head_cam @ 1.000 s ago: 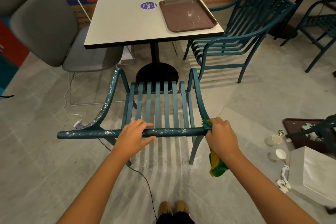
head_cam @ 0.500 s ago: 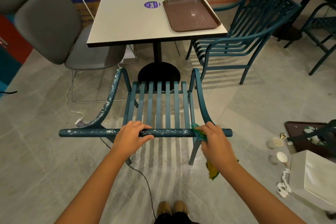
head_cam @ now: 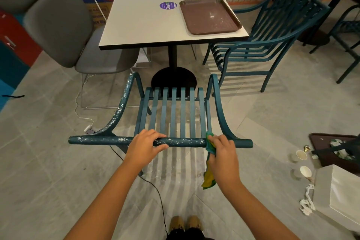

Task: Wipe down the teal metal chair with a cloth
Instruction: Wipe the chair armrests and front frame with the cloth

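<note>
The teal chair (head_cam: 217,107) stands on the grey floor (head_cam: 48,161) just in front of the person, its back toward them and its seat slats (head_cam: 164,111) reaching toward the tabletop (head_cam: 148,25). The left hand (head_cam: 145,146) curls over the top rail (head_cam: 97,140) near its middle, clamped on the bar. The right hand (head_cam: 222,154) grips a green-and-yellow cloth (head_cam: 208,180), its upper part pressed against the rail toward the right end, the rest hanging below the wrist. White specks cover the rail left of the cloth and the left armrest (head_cam: 121,111). On the tabletop lie 1 brown tray (head_cam: 209,16) and a purple sticker (head_cam: 168,5). 2 paper cups (head_cam: 301,155) sit on the floor at the right.
</note>
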### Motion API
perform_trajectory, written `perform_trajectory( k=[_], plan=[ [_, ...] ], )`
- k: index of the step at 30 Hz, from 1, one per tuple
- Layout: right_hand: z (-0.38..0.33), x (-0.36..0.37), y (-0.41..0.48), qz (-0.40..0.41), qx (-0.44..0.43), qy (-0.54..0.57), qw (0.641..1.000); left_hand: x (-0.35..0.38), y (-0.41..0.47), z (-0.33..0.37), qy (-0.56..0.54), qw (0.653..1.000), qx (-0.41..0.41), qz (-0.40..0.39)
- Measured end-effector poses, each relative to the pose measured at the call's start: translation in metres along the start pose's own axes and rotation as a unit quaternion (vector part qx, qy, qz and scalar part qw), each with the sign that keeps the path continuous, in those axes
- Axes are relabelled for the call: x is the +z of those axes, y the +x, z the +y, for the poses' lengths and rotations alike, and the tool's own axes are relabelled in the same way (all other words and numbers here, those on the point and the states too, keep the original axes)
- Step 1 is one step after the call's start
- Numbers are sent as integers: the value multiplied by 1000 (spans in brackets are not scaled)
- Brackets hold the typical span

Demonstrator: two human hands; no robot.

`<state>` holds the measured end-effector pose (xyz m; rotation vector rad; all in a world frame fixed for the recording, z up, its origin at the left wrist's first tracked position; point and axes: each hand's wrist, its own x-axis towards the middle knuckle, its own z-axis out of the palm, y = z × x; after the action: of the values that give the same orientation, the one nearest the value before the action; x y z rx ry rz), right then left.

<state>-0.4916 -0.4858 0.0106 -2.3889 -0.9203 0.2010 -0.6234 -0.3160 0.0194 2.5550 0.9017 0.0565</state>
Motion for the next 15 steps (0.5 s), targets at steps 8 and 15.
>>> perform_trajectory(
  k=[8,15],
  plan=[
    [9,-18,-2,8,-17,53,998,-1,1,0,2,1000,-1,-15],
    [30,-32,-7,24,43,49,998,-1,-1,1,-3,1000,-5,-9]
  ],
)
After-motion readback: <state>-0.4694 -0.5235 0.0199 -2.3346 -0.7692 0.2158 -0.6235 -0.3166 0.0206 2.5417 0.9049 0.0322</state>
